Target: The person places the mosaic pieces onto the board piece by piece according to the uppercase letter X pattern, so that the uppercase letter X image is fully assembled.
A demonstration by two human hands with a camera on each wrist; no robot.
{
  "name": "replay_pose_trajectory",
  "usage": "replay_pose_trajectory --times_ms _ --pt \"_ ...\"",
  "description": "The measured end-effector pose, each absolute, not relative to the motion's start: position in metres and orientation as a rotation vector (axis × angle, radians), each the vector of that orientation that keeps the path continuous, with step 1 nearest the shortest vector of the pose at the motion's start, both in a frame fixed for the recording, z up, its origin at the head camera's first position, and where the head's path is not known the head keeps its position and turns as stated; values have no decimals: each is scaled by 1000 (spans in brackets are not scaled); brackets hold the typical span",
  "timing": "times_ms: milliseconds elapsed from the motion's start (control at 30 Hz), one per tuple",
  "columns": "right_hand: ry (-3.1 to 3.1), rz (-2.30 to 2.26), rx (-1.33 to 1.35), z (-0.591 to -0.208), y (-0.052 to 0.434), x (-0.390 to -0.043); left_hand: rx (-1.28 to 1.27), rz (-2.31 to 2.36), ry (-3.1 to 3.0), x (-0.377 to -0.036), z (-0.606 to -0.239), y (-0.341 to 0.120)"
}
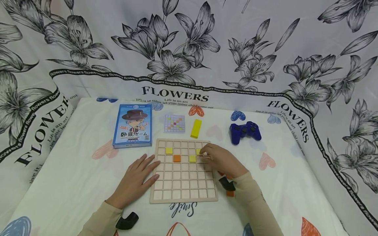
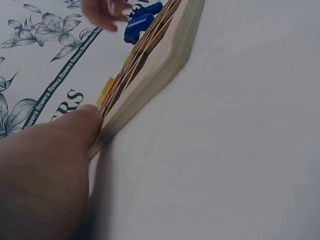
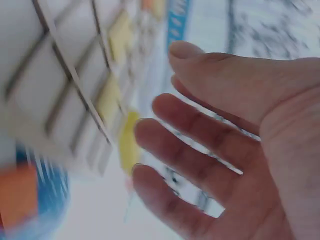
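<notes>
Grip: right hand (image 1: 220, 160) fingers loosely apart over a yellow tile (image 1: 199, 151) near board's (image 1: 183, 191) far right edge; left hand (image 1: 138, 178) flat, steadying board's left edge | progress: three yellow, one orange tile (image 1: 177, 158) seated; most cells bare | pattern card (image 1: 174, 123) beyond board.

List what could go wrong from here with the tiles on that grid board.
1. The right hand lies over the wooden grid board's right side at a yellow tile; its sleeve could brush the neighbouring yellow tile out of its cell.
2. The left hand only rests flat against the board's left edge, so a push might slide the board.
3. The pattern card lies beyond the board, so a misread cell is possible.
</notes>
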State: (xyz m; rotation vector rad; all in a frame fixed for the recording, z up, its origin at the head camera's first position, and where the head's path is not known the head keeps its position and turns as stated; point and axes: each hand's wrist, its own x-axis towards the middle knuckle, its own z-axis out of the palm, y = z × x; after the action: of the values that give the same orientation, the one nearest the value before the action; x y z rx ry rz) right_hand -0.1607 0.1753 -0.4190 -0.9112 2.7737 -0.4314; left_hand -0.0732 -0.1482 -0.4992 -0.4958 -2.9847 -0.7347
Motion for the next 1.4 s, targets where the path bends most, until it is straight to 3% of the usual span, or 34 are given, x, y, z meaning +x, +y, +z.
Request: replay_pose_trajectory --times_ms 367,767,1167,1400 --pt "2846 -325 -657 -408 259 -102 -497 -727 -2971 -73 -499 -150" --pt "2773 -305 -556 -431 284 -53 -515 -722 -2968 -75 -499 -148" --pt "2905 -279 -484 -423 275 -58 -514 -733 -2955 -74 -499 -149" --pt "3002 -336 -809 -410 256 -85 -510 -728 -2960 -74 -500 -148"
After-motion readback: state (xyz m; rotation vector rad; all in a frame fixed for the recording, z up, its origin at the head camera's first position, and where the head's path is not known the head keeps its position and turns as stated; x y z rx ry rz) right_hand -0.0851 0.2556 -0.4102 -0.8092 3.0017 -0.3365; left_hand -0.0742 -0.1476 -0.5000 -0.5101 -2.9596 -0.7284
